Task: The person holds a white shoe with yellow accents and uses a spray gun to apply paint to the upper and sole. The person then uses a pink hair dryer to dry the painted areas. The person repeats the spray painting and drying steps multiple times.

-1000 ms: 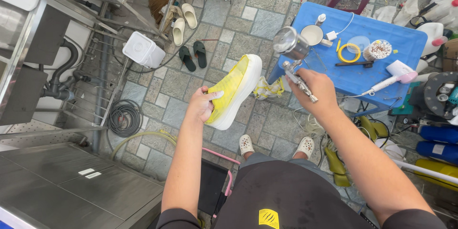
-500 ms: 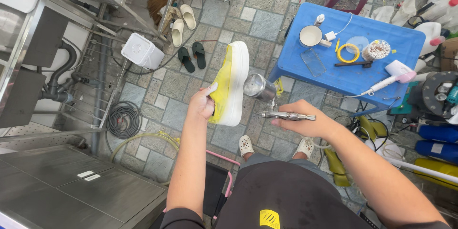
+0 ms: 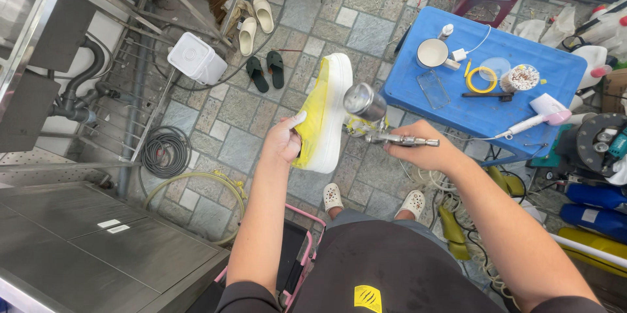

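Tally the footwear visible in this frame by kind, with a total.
Yellow sneaker in left hand: 1
Cream slippers on floor: 2
Dark green sandals on floor: 2
White clogs on the person's feet: 2
Total: 7

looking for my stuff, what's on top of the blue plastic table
On the blue plastic table: a white mug, yellow ring, clear phone case, cup of swabs, white brush. Its far right edge lies hidden.

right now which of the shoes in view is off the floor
The yellow sneaker, held up sole-outward by the left hand. The cream slippers and dark sandals lie on the tiles.
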